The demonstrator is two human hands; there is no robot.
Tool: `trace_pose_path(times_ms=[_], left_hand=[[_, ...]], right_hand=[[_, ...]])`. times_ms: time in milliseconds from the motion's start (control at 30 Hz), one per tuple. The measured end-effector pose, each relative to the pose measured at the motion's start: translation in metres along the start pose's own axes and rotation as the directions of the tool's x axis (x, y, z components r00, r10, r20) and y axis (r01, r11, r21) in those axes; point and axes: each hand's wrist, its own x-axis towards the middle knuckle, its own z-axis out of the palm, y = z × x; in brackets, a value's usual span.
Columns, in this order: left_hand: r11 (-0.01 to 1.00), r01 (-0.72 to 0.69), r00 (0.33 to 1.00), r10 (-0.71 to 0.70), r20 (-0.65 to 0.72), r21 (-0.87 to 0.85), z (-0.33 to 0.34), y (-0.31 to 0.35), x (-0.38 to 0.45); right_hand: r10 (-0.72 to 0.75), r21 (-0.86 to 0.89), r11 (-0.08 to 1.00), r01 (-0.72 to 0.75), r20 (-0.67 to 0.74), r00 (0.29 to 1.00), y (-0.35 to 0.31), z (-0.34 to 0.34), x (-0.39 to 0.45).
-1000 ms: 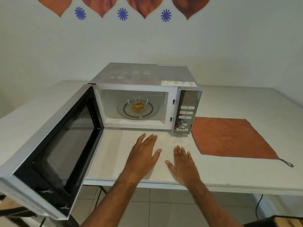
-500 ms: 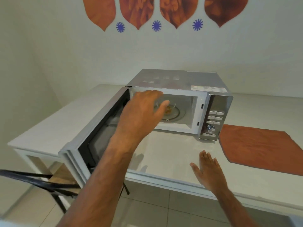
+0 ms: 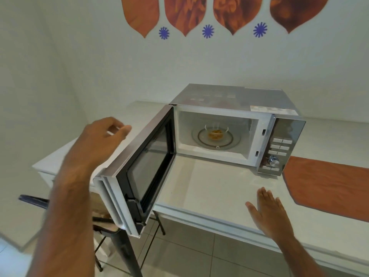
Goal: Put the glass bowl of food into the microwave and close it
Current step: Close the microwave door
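Observation:
The silver microwave [image 3: 229, 96] stands on the white table with its door [image 3: 139, 166] swung wide open to the left. Inside, the glass bowl of food [image 3: 215, 133] sits on the turntable, orange food in its bottom. My left hand [image 3: 101, 136] is raised behind the door's outer face, fingers loosely curled and apart, holding nothing; whether it touches the door I cannot tell. My right hand [image 3: 267, 208] lies flat and open over the table's front edge, right of the door.
An orange cloth [image 3: 327, 184] lies on the white table [image 3: 209, 188] right of the microwave. A dark folding stand [image 3: 119, 242] is below the door, beside the table's left end. Walls close in at the back and left.
My left hand moved from in front of the cavity to the outer side of the door. The view shifted left. The right hand stayed near the table edge.

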Motion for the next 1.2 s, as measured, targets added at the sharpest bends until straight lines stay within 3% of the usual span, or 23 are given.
trace_pose_path(times_ms=[100, 200, 500, 700, 833, 1067, 1200], left_hand=[[0.964, 0.136, 0.988, -0.116, 0.1, -0.227, 0.003, -0.044, -0.002], [0.922, 0.188, 0.968, -0.117, 0.22, -0.339, 0.018, -0.068, -0.015], [0.691, 0.342, 0.939, -0.221, 0.265, -0.637, 0.055, -0.077, -0.032], [0.686, 0.224, 0.936, 0.046, 0.349, -0.692, 0.073, -0.072, -0.03], [0.624, 0.237, 0.916, 0.111, 0.385, -0.744, 0.09, -0.061, -0.031], [0.636, 0.198, 0.86, 0.253, 0.444, -0.746, 0.12, -0.039, -0.046], [0.564, 0.198, 0.818, 0.356, 0.452, -0.802, 0.134, -0.016, -0.051]], right_hand=[[-0.003, -0.002, 1.0, 0.003, -0.002, 1.0, -0.001, 0.001, 0.0], [0.0, -0.004, 1.0, 0.0, 0.006, 1.0, 0.002, 0.0, 0.0], [0.002, 0.001, 1.0, -0.002, 0.008, 1.0, 0.0, 0.0, -0.001], [0.01, 0.024, 1.0, -0.01, 0.0, 1.0, -0.002, -0.002, -0.003], [0.013, 0.025, 1.0, -0.013, 0.002, 1.0, -0.003, -0.004, -0.003], [0.012, 0.025, 1.0, -0.012, 0.011, 1.0, -0.004, -0.005, -0.004], [0.011, 0.034, 0.999, -0.011, 0.011, 1.0, -0.004, -0.006, -0.005]])
